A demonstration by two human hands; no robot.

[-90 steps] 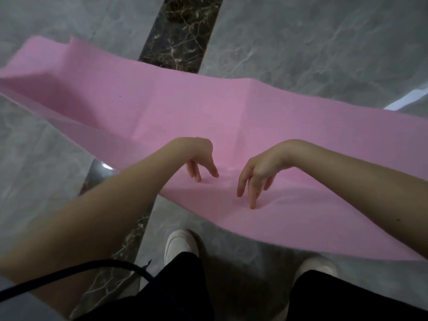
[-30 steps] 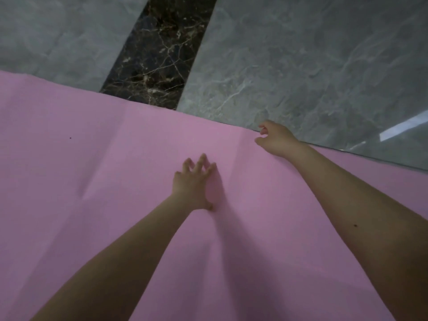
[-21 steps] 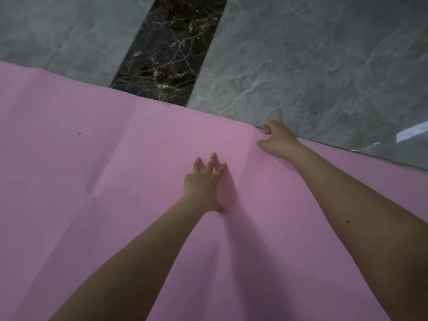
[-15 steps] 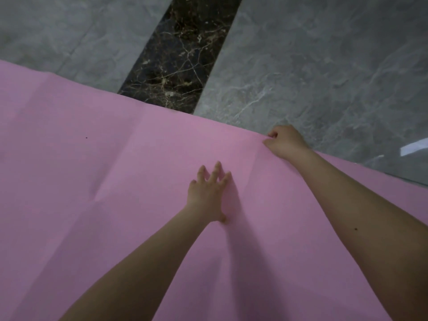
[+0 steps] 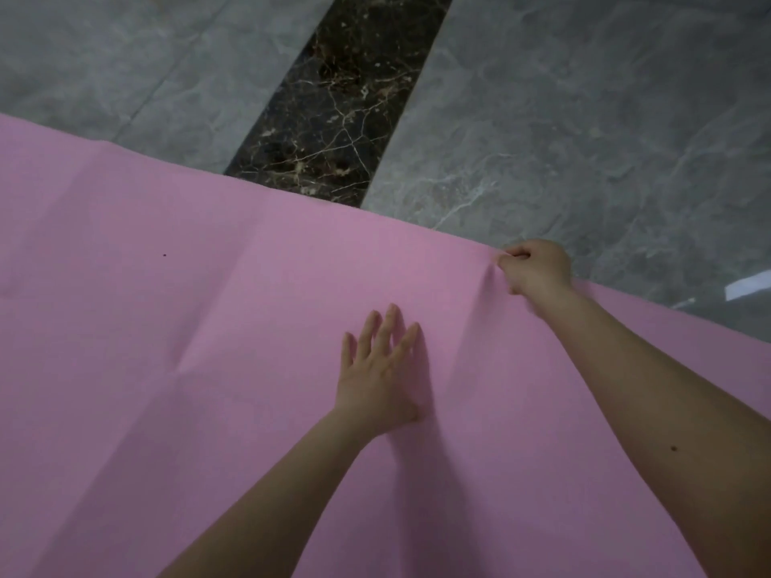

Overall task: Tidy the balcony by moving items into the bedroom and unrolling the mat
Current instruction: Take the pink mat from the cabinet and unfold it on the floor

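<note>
mat: pink mat (image 5: 208,348) spread flat over the grey marble floor (image 5: 584,118), creased, its left, right and near edges cut off by the frame
left hand: left hand (image 5: 381,379) lies palm down on the mat, fingers splayed
right hand: right hand (image 5: 536,267) pinches the mat's far edge, fingertips curled under and hidden
floor: dark veined strip (image 5: 342,98) runs under the mat

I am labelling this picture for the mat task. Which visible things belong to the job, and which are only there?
Part of the job:
- pink mat, spread on the floor
- left hand, flat on the mat
- right hand, pinching the mat's far edge

Only there:
- grey marble floor
- dark marble strip
</note>
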